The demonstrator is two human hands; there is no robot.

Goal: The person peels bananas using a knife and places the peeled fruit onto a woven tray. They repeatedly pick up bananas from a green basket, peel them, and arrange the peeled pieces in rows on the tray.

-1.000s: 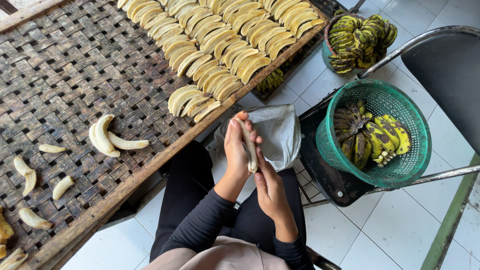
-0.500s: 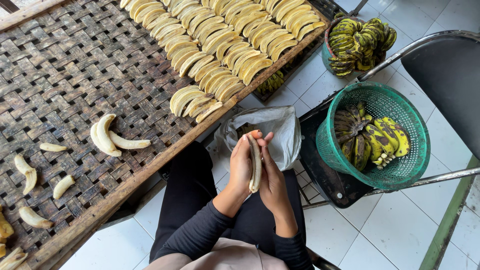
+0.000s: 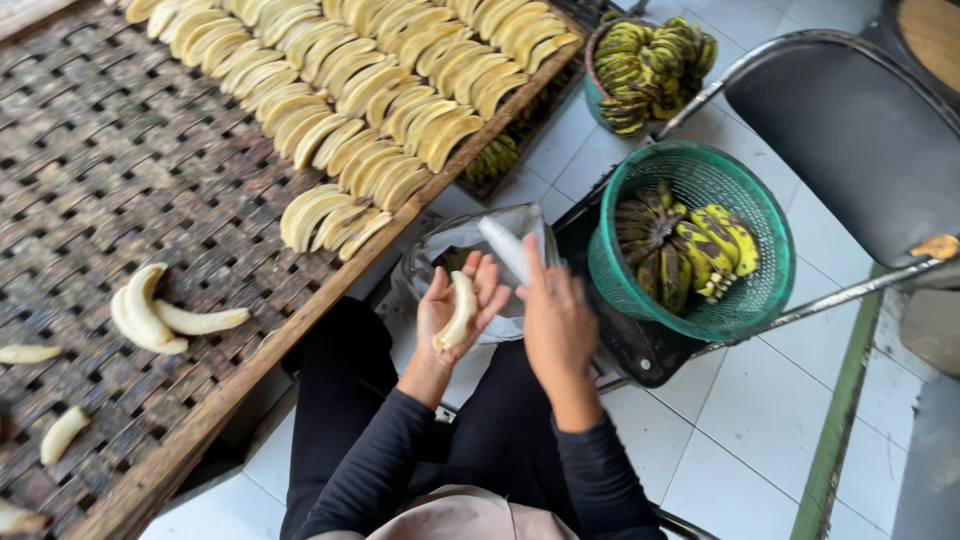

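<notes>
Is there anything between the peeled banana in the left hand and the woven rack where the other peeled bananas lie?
Nothing visible stands in between. The peeled banana lies in the open left hand, and the way to the woven rack at the person's left is open air over its wooden edge. The right hand is on the other side.

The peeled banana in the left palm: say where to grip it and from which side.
Grip the banana at its middle, from above with the right hand. It lies lengthwise across the open left hand, bare upper side exposed, so fingers likely fit across its narrow width.
</notes>
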